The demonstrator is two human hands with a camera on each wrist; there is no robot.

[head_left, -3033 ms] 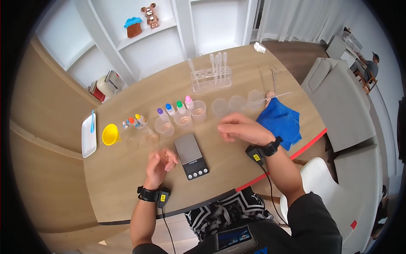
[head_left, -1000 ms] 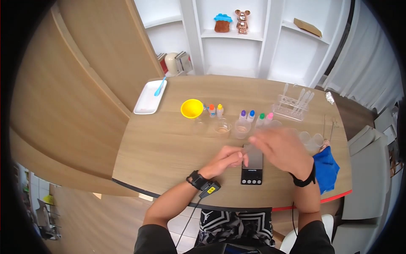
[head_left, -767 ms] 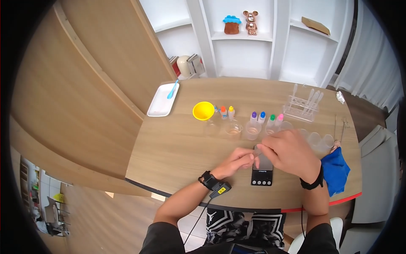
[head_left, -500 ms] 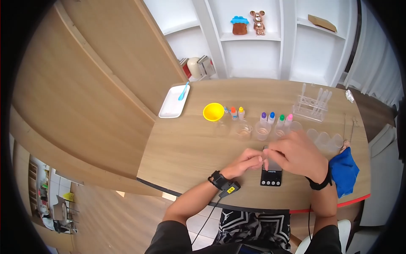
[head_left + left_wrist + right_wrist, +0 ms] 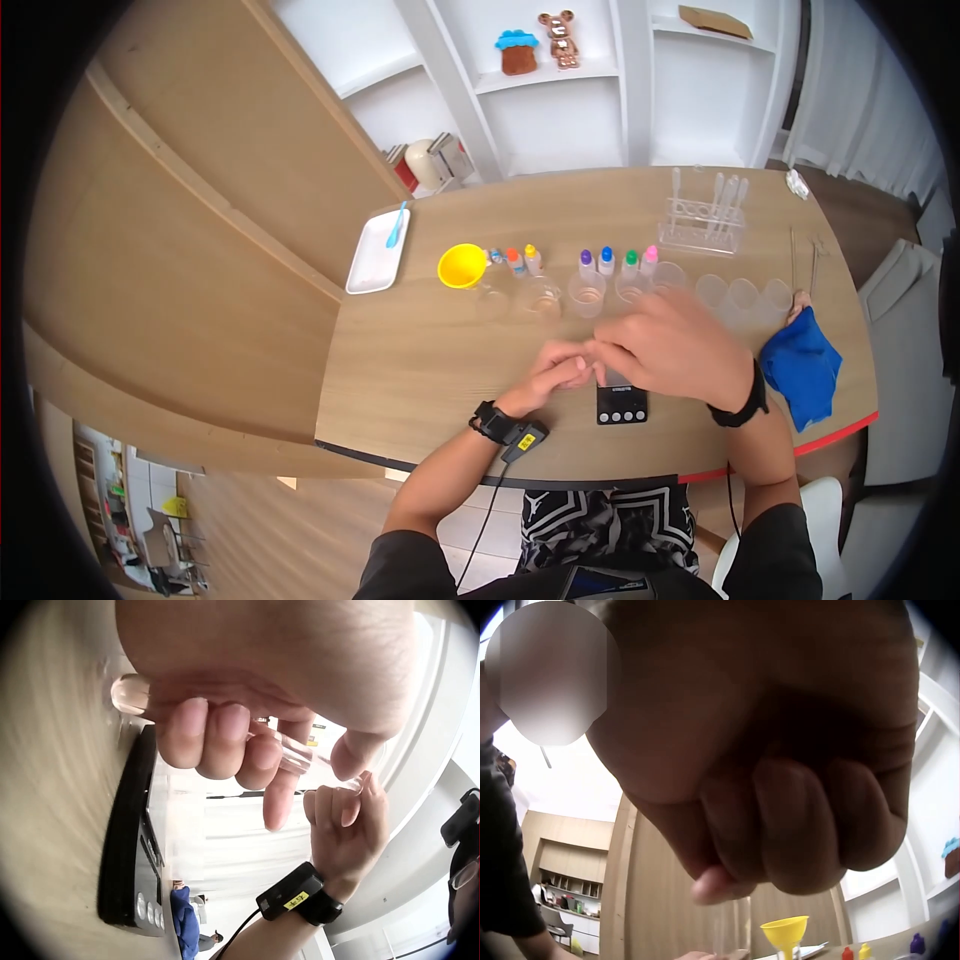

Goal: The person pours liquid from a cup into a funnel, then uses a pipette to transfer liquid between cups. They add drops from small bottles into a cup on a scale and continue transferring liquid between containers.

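1. From here, the left hand (image 5: 550, 380) has its fingers curled round a clear tube (image 5: 294, 754), rounded end down towards the table (image 5: 420, 350).
2. The right hand (image 5: 668, 345) has thumb and forefinger pinched together at a narrow clear piece (image 5: 341, 774) by the tube's upper end; whether that piece is separate, I can't tell.
3. The tube's long axis runs up from the left palm, somewhat tilted, towards those right fingertips. The right hand is nearer its upper end; the left wraps its lower length.
4. Both hands meet above the far part of a black digital scale (image 5: 622, 408), buttons at its near end.
5. Just beyond stand clear cups (image 5: 587, 295) and colour-capped bottles; the yellow funnel (image 5: 462, 266) is to the left, the blue cloth (image 5: 803, 370) to the right.
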